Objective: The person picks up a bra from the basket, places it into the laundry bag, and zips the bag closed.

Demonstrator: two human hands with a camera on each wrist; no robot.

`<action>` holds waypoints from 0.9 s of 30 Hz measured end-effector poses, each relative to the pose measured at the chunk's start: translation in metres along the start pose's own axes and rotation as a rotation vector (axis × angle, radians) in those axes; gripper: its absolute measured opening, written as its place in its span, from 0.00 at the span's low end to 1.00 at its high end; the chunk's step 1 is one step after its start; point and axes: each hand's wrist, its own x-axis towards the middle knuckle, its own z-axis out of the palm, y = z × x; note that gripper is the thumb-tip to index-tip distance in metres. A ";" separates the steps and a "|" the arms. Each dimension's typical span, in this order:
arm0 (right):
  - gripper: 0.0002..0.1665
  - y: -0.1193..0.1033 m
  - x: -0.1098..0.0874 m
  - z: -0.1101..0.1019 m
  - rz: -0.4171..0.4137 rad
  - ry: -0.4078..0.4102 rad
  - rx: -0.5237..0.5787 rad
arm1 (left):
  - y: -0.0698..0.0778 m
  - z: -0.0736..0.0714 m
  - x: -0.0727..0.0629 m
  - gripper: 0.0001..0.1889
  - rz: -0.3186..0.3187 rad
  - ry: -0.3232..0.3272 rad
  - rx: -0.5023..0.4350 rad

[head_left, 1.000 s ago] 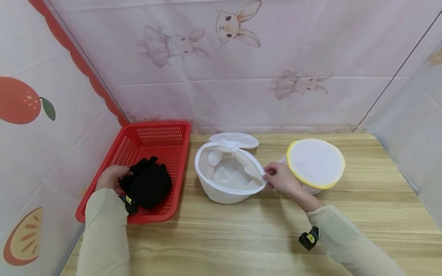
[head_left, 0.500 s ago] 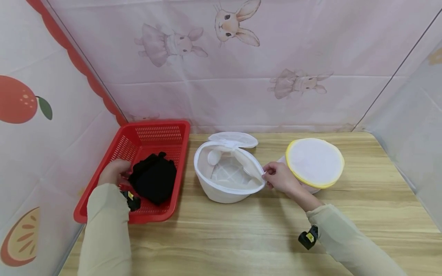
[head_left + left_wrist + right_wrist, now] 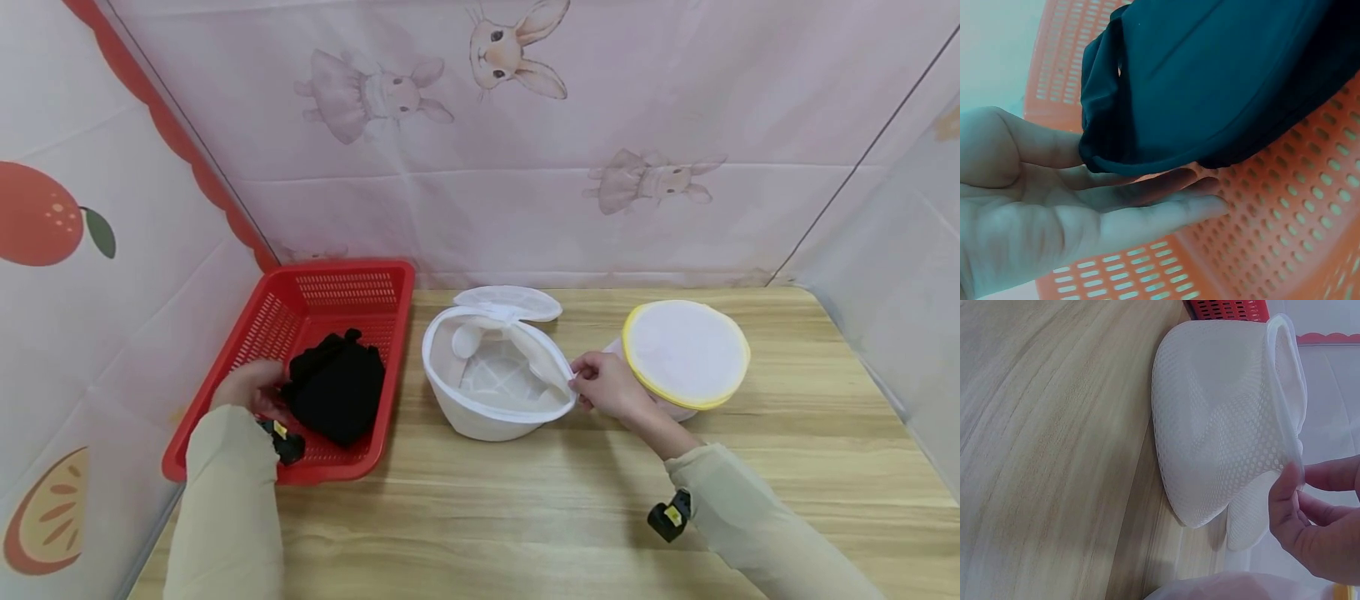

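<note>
In the head view, a black garment (image 3: 336, 388) lies bunched in a red plastic basket (image 3: 400, 350). My left hand (image 3: 251, 387) is inside the basket, at the garment's left edge. The left wrist view shows its thumb and index finger (image 3: 1054, 147) gripping a corner of the garment (image 3: 1172, 81), their tips partly hidden behind it; the other fingers stretch out below. With thumb and forefinger, my right hand (image 3: 609, 385) pinches the rim of a white mesh laundry bag (image 3: 491, 425). The bag stands upright with its mouth open and its round lid (image 3: 510, 302) folded back.
A round white container with a yellow-edged top (image 3: 686, 354) stands on the wooden table (image 3: 525, 517), right behind my right hand. Printed cloth walls (image 3: 480, 217) border the table at the back and both sides.
The black garment has shifted a little to the right in the basket, with my left hand staying at its left edge. My right hand and the mesh bag have kept their places.
</note>
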 end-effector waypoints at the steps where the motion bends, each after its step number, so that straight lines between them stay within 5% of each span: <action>1: 0.10 0.000 0.000 0.000 0.002 -0.002 0.001 | -0.001 0.000 0.001 0.27 0.003 0.004 -0.002; 7: 0.11 0.001 0.001 0.002 0.013 -0.008 -0.003 | -0.008 -0.003 -0.005 0.22 0.042 0.043 -0.034; 13: 0.11 0.002 0.001 0.002 0.016 -0.001 -0.034 | -0.013 -0.002 -0.009 0.27 0.027 0.000 -0.151; 21: 0.11 0.000 0.001 0.002 0.007 0.000 -0.037 | -0.012 0.001 -0.003 0.24 -0.008 0.042 -0.089; 27: 0.10 0.001 0.001 0.001 0.004 -0.005 -0.011 | -0.007 0.004 -0.004 0.29 -0.036 0.038 -0.150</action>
